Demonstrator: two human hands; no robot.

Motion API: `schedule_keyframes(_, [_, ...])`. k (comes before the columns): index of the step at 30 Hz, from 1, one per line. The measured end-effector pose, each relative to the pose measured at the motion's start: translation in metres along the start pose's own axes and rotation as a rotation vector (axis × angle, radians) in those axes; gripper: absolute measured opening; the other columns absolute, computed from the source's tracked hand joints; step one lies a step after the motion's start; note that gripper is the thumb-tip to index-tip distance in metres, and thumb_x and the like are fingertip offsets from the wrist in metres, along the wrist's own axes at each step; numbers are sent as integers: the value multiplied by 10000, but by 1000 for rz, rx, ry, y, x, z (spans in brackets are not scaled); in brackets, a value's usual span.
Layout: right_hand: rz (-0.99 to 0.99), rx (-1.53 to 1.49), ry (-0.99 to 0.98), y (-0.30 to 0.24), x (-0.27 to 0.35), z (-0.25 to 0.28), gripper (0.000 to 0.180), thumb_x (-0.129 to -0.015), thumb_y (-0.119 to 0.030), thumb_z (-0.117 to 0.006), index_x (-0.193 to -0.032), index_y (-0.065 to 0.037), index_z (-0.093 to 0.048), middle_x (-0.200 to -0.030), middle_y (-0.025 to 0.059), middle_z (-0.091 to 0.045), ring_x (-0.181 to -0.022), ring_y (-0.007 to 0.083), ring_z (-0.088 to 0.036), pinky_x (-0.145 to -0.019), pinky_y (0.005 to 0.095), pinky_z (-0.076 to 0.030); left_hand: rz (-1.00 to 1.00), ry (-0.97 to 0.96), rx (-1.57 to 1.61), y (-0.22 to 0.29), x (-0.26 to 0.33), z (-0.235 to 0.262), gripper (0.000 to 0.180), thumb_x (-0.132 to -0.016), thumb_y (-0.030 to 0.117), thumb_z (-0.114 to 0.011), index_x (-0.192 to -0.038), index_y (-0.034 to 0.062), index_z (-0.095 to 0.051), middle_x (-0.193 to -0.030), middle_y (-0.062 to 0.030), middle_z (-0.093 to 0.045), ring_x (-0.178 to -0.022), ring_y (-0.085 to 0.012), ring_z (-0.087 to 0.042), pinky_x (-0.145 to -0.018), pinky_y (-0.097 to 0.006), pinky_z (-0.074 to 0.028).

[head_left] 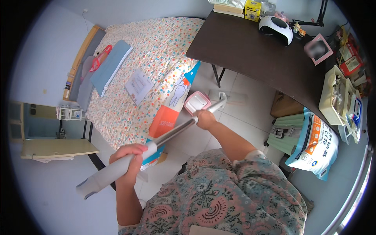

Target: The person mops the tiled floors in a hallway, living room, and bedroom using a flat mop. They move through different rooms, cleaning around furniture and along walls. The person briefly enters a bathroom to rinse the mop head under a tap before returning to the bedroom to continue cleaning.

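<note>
Slanting across the middle is a flat mop [174, 133] with a thick white grip at its upper end, a metal pole and a white lower section. My left hand [130, 158] is wrapped round the white grip. Further down, my right hand [205, 118] is closed round the pole near where the white lower section begins. The mop's pale flat head [234, 97] lies on the tiled floor, just in front of the dark desk's underside. Beside the pole, close to the bed, stands a small pink-and-white bin [197, 101].
A bed [156, 43] with a dotted sheet fills the left, with a paper sheet [139, 86] on it. The dark desk [250, 47] stands at the far right. Below its edge are a green suitcase [288, 131], a cardboard box [288, 105] and a large printed bag [315, 147].
</note>
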State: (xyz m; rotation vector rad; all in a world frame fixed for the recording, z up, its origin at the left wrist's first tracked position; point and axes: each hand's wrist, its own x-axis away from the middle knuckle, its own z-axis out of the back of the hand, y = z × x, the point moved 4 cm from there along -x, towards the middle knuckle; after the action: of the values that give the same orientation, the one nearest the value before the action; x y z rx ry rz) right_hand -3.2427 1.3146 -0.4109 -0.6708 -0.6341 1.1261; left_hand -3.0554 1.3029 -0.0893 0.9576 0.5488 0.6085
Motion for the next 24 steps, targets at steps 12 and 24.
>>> schedule_keyframes(12, [60, -1, -47, -20, 75, 44, 164, -695, -79, -539, -808, -149, -634, -859, 48, -631, -873, 251, -601, -735, 406, -454, -183, -83, 78, 51, 5, -8, 187, -685, 74, -615, -817, -44, -556, -773, -190, -619, -695, -233, -616, -666, -309, -484])
schedule_keyframes(24, [-165, -30, 313, 101, 22, 116, 253, -697, -133, -658, -939, -100, -591, -1015, 75, -590, -1015, 264, -537, -870, 353, -446, -179, -302, 52, 24, -40, -71, 301, -675, 41, -672, -946, -6, -549, -997, -166, -606, -867, -232, -600, -739, -315, -479])
